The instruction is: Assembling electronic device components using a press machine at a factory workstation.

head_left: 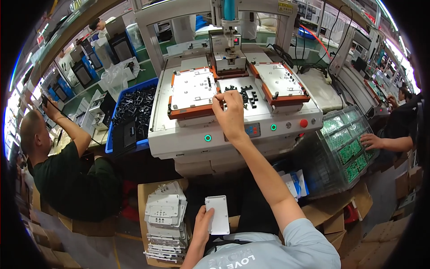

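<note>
White panel (220,217) in left hand (204,220), grip closed on edge; right hand (230,111) at white plate (190,87), fingers curled, cannot tell if holding anything.

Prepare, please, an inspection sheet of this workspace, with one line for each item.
Surface: white machine, carrying orange-edged left fixture and right fixture.
Job's things: white panel on each fixture; stacked plates in a carton.
Clutter: loose black parts between fixtures; blue bin heaped with similar parts.
Hands: left hand holds a white plate; right hand is at the left fixture's panel, grip unclear.
Cables: dark cables behind the right fixture.
Surroundings: co-workers on both sides; green circuit boards at right.
</note>
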Tool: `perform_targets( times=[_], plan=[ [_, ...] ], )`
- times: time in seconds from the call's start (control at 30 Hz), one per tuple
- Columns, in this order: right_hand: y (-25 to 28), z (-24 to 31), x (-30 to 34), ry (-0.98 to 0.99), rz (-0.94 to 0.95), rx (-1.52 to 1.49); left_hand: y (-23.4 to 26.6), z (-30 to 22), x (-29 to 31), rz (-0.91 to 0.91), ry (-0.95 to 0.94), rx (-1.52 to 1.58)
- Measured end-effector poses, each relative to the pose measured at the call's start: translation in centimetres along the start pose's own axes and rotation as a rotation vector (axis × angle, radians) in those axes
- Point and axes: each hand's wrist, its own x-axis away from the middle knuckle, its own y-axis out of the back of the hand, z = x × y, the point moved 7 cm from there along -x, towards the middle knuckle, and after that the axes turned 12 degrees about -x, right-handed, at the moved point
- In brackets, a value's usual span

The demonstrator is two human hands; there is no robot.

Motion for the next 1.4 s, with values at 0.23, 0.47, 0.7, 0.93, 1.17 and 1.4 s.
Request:
perform_targets(
  times=[0.23,0.47,0.7,0.93,1.17,1.4],
  plan=[
    [-0.3,-0.8,-1.4,0.037,0.230,-0.085,0.4,-0.1,-0.3,0.001,-0.016,0.006],
    [-3.0,-7.0,-8.8,0.005,0.327,-0.169,0.8,-0.5,0.2,-0.020,0.012,-0.010],
    [-7.2,-13.6,-12.3,-0.277,0.630,-0.112,1.7,0.4,0.9,-0.053,0.027,0.025],
    [-6.9,-13.8,-12.6,-0.412,0.586,-0.197,1.9,0.2,0.3,-0.051,0.088,0.001],
    [-8.2,-13.6,-12.9,-0.260,0.529,-0.156,1.3,0.0,0.1,-0.041,0.051,0.010],
    [-7.2,-10.2,-12.3,-0.148,0.461,0.170,1.9,0.6,0.5,-0.068,0.034,0.018]
  ],
)
